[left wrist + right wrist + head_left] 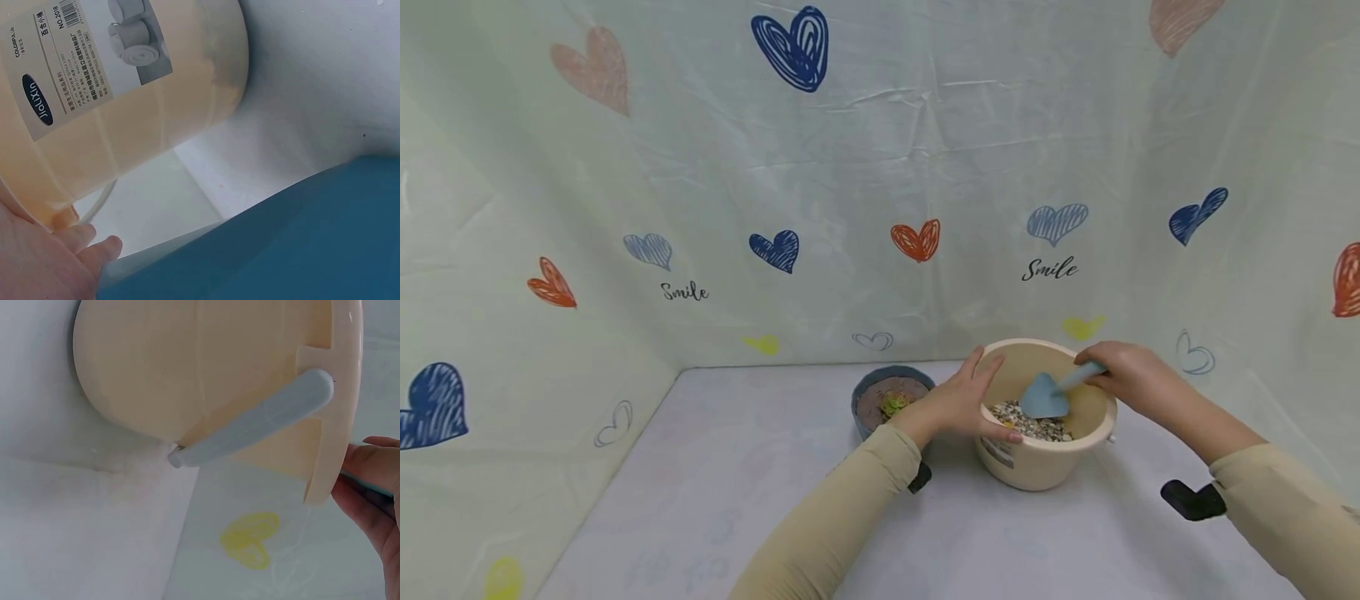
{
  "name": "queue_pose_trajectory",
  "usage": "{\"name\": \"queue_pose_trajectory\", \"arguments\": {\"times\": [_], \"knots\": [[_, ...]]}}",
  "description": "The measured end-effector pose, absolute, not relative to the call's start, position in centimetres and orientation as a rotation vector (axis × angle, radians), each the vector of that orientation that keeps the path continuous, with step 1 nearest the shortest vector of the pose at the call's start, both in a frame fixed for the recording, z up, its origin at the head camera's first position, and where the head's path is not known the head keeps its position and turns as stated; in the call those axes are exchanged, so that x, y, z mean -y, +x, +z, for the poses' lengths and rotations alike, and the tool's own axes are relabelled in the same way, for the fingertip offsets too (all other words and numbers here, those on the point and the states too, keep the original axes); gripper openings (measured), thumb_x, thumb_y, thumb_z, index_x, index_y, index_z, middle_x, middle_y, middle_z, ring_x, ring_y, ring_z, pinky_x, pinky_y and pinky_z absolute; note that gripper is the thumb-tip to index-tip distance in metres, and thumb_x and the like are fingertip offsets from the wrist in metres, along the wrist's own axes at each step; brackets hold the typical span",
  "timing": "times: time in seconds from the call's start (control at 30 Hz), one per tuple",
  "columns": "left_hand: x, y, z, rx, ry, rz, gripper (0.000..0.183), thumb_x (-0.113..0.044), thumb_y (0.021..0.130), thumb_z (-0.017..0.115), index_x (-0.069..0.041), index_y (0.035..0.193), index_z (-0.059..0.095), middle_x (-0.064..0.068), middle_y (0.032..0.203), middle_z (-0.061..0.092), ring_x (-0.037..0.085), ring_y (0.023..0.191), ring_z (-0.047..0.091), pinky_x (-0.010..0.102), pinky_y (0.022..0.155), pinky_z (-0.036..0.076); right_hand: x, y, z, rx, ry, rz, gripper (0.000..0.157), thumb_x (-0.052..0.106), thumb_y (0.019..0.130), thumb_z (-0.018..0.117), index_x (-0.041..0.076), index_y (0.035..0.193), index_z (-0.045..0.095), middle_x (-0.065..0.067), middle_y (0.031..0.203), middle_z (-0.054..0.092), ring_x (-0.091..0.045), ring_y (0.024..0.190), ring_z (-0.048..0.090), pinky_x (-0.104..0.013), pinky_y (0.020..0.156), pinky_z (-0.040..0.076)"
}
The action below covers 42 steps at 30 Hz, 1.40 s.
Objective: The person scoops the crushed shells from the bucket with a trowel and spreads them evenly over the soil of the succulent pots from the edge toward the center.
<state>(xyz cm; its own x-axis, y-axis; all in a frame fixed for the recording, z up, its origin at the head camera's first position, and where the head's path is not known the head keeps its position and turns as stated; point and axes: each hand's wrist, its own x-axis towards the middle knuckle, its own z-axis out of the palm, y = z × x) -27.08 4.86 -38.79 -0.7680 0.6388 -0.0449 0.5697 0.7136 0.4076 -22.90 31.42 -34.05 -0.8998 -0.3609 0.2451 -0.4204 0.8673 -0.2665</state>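
Observation:
A cream plastic bucket [1037, 467] stands on the table, part-filled with mixed granular grit [1037, 426]. My left hand [955, 404] holds its left rim, fingers spread over the edge and thumb along the near side. Inside it is a light blue hand trowel [1044, 398], blade tilted down over the grit. The trowel's handle is gripped by my right hand [1123, 372] above the right rim. In the right wrist view, that hand [375, 484] is partly cut off beside the rim. Whether the blade carries grit is not visible.
Left of the bucket, a blue-grey pot [860, 410] of soil holds a small green succulent [892, 404]; my left arm partly hides it. The bucket's pale handle grip [262, 419] hangs outside. Behind the white table [700, 467] is a heart-printed curtain [850, 175].

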Motion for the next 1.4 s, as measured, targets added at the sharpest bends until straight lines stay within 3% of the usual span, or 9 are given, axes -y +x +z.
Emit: {"name": "queue_pose_trajectory", "arguments": {"times": [0.7,1.07,1.4], "knots": [[-4.8,-26.7,-38.6,-2.717,0.903,0.602,0.117,-0.069,0.069,0.074,-0.036,0.157,0.004,0.001,0.163,-0.008,0.029,0.138,0.036,0.044,0.098,0.045,-30.9,-24.5,-35.5,2.867,0.641,0.716,0.021,-0.002,0.08,0.077,-0.004,0.1,0.072,-0.012,0.094,0.071,-0.026,0.084,0.066,-0.045,0.075,0.056],[-4.9,-26.8,-38.7,-2.724,0.908,0.607,0.116,-0.07,0.069,0.073,-0.037,0.157,0.005,0.001,0.163,-0.008,0.028,0.136,0.039,0.042,0.097,0.045,-29.8,-24.8,-35.1,2.965,0.292,0.942,0.026,0.005,0.08,0.078,-0.004,0.103,0.069,-0.021,0.098,0.065,-0.031,0.084,0.059,-0.048,0.076,0.055],[-4.9,-26.8,-38.8,-2.711,0.904,0.637,0.117,-0.069,0.069,0.074,-0.037,0.157,0.004,0.0,0.163,-0.008,0.028,0.136,0.038,0.043,0.097,0.045,-30.5,-25.5,-35.3,2.941,0.421,0.878,0.015,0.005,0.078,0.079,0.005,0.091,0.07,-0.005,0.083,0.063,-0.024,0.077,0.054,-0.035,0.068,0.049]]}}
